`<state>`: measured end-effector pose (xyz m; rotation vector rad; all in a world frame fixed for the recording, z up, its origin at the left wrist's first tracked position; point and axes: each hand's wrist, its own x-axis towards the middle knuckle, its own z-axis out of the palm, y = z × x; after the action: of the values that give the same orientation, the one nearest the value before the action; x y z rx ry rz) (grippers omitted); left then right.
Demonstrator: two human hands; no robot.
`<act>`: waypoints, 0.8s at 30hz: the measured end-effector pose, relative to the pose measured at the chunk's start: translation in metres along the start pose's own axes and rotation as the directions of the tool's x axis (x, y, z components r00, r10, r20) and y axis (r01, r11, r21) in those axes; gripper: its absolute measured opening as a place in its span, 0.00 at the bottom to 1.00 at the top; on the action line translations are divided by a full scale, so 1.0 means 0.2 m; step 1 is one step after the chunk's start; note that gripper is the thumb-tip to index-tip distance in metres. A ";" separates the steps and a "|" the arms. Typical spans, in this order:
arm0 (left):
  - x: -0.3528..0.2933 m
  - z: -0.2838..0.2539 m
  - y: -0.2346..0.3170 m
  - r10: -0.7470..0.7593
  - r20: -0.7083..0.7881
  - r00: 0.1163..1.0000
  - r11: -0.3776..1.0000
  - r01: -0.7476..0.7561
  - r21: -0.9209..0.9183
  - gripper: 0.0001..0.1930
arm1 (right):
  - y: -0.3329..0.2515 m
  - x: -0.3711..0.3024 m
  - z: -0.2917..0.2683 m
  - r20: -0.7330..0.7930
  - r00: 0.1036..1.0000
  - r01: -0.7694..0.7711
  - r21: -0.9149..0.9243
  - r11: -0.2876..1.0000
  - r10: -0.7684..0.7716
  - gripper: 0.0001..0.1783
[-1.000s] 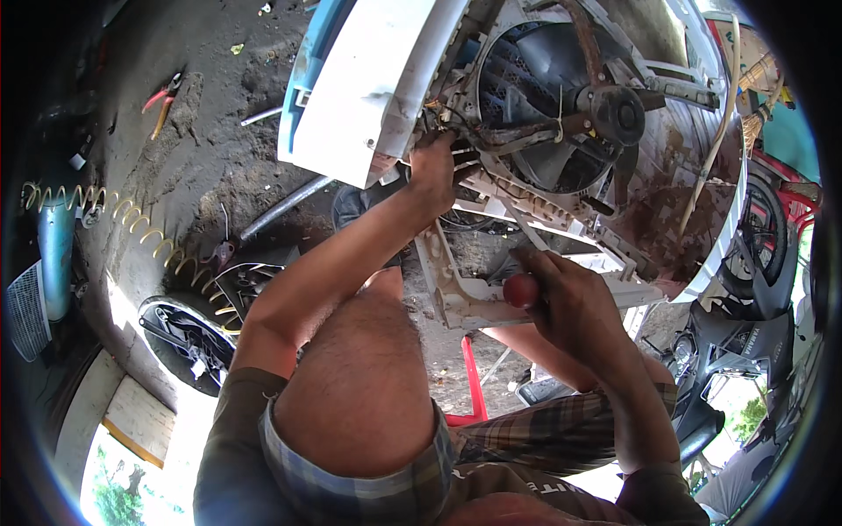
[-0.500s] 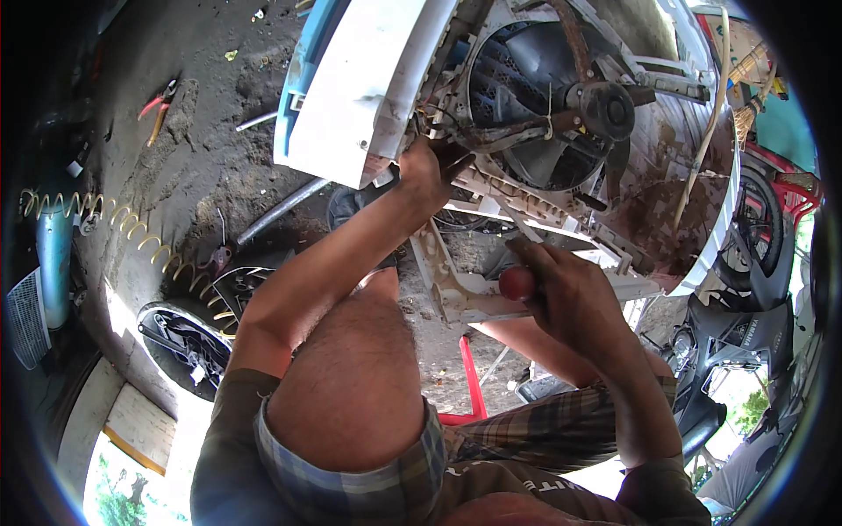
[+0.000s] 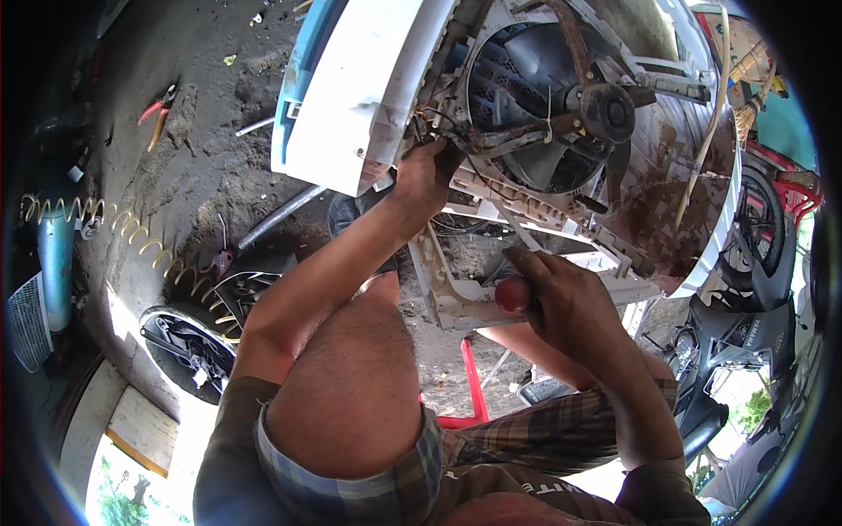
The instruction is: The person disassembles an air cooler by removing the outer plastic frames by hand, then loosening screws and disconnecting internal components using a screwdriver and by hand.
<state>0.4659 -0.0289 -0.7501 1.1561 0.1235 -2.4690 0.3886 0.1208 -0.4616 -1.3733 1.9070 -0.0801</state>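
Fan unit (image 3: 608, 114) sits in the white casing (image 3: 346, 110) up front, and barely anything's shifted: right hand (image 3: 570, 302) still wrapped round a red-ended handle (image 3: 512, 295), left hand (image 3: 421, 182) still tucked by the wires (image 3: 438, 113), its grip impossible to tell, so work stays there.

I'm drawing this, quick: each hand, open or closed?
Left hand: beside the white panel; can't tell its grip.
Right hand: closed on a red-ended handle.

Light capital lettering (image 3: 752, 334) runs up the dark side panel (image 3: 768, 341) of the motorcycle (image 3: 697, 421) at right; white capitals (image 3: 549, 488), partly lost in folds, cross the wearer's dark shirt (image 3: 481, 487).
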 end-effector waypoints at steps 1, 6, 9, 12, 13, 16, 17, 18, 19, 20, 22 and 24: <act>-0.02 0.01 0.00 0.013 -0.035 0.999 0.999 -0.012 0.036 0.14 | 0.00 0.00 0.00 0.000 1.000 -0.003 -0.001 1.000 0.003 0.29; -0.01 0.01 0.00 0.039 -0.058 0.998 0.997 -0.036 0.062 0.16 | 0.00 0.00 -0.01 0.009 1.000 -0.005 -0.011 1.000 0.005 0.29; -0.01 0.01 0.00 0.084 0.043 0.996 0.996 -0.082 -0.047 0.17 | -0.01 0.00 -0.02 0.014 1.000 -0.003 0.007 1.000 0.003 0.28; -0.02 0.05 -0.01 0.065 0.029 0.997 0.995 -0.063 -0.080 0.19 | 0.00 -0.01 -0.02 0.008 1.000 -0.008 -0.001 1.000 0.008 0.27; -0.02 0.04 0.00 0.071 0.056 0.996 0.994 -0.066 -0.086 0.20 | 0.00 -0.01 -0.02 0.007 1.000 -0.007 0.000 1.000 0.007 0.27; -0.02 0.03 -0.01 0.081 0.068 0.994 0.993 -0.075 -0.087 0.20 | 0.00 -0.01 -0.01 0.004 1.000 -0.005 -0.008 1.000 0.005 0.27; -0.02 0.03 -0.01 0.083 0.053 0.995 0.993 -0.079 -0.084 0.20 | 0.00 -0.01 -0.01 0.007 1.000 -0.007 -0.012 1.000 0.007 0.27; -0.02 0.02 -0.01 0.084 0.054 0.995 0.993 -0.079 -0.084 0.20 | 0.00 -0.01 -0.01 0.009 1.000 -0.009 -0.015 1.000 0.009 0.27; -0.03 0.02 0.00 0.073 0.026 0.997 0.996 -0.071 -0.057 0.19 | 0.00 -0.01 -0.01 0.010 1.000 -0.008 -0.014 1.000 0.008 0.27; -0.04 0.02 0.00 0.063 -0.002 0.998 0.998 -0.063 -0.030 0.18 | 0.00 -0.01 -0.01 0.013 1.000 -0.006 -0.005 1.000 0.006 0.27; -0.12 0.06 -0.01 0.072 -0.067 0.995 0.991 -0.064 0.114 0.16 | 0.01 -0.02 0.00 0.017 1.000 -0.010 0.002 1.000 0.010 0.26; -0.15 0.10 -0.01 0.093 -0.126 0.988 0.965 -0.059 0.255 0.15 | 0.02 -0.02 0.01 0.037 0.999 -0.030 -0.013 0.999 0.030 0.32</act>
<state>0.4686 -0.0228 -0.7146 1.4075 -0.1968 -2.3859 0.3876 0.1270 -0.4629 -1.3451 1.8994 -0.0281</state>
